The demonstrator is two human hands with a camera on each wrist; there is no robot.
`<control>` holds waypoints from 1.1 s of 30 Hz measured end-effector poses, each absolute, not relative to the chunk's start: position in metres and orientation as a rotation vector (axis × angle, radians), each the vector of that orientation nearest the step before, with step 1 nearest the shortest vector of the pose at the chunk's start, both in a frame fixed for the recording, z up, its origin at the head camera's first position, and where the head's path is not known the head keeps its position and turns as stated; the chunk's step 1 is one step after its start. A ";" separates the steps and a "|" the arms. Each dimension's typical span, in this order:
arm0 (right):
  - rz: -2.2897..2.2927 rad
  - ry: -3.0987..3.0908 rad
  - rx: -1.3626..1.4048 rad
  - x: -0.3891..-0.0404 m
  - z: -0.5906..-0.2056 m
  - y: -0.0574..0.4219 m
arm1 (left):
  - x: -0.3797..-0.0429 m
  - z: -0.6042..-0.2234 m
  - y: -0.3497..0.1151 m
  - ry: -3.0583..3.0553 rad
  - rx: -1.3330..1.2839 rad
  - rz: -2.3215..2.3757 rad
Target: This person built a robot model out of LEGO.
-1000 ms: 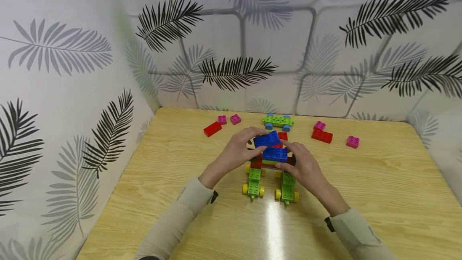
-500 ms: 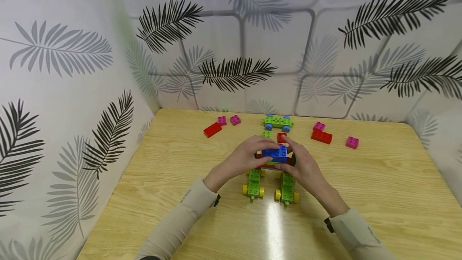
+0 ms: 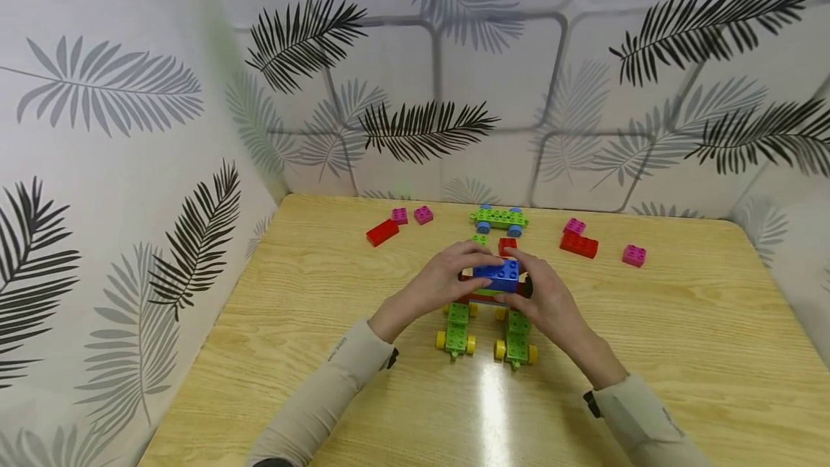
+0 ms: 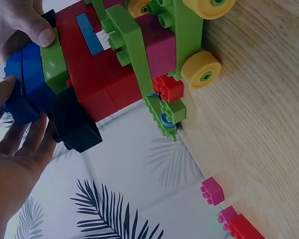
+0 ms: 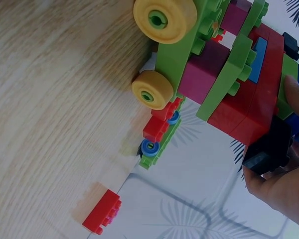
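A tall build of toy bricks (image 5: pixel 241 109) stands at the table's middle on green wheeled bases (image 3: pixel 457 328) with yellow wheels. Its body has purple, green and red bricks, with black bricks (image 4: pixel 72 122) at the sides. At the top, an upper blue brick (image 3: pixel 501 272) sits over a lower blue brick (image 4: pixel 37 72) and a green brick (image 4: pixel 53 67). My left hand (image 3: pixel 444 276) pinches the upper blue brick between thumb and fingers. From the other side my right hand (image 3: pixel 547 292) grips the build, its thumb on the green brick; some fingertips are hidden behind it.
Behind the build are a green car base (image 3: pixel 499 218) with blue wheels and a small red brick (image 3: pixel 508 245). Red and pink bricks lie back left (image 3: pixel 382 233) and back right (image 3: pixel 579 244). A patterned wall borders the table (image 3: pixel 681 323).
My left hand has brought the upper blue brick down and rightward onto the lower one. It stays there over the last half second. The right hand has kept its hold.
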State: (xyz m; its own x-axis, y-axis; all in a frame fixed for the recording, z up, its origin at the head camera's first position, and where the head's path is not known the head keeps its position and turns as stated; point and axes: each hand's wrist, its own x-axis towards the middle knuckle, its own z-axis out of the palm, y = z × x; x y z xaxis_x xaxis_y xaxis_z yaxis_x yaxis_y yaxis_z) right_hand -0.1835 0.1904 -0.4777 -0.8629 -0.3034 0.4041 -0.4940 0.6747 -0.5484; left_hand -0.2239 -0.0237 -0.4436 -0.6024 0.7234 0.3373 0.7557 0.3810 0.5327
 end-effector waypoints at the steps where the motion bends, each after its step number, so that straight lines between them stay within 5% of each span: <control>1: 0.974 -2.605 0.641 -0.184 -0.478 0.191 | -0.224 -0.444 -0.024 -2.558 -1.379 -1.029; 33: 0.970 -2.589 0.644 -0.185 -0.477 0.191 | -0.225 -0.469 -0.032 -2.469 -1.372 -0.933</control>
State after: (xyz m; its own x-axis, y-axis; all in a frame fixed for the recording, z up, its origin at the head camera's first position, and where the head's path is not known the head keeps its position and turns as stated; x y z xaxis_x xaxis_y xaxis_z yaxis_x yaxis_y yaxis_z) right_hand -0.1849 0.1913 -0.4770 -0.8538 -0.3021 0.4239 -0.5063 0.6714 -0.5412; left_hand -0.2253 -0.0324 -0.4685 -0.5638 0.7080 0.4253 0.8123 0.3823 0.4404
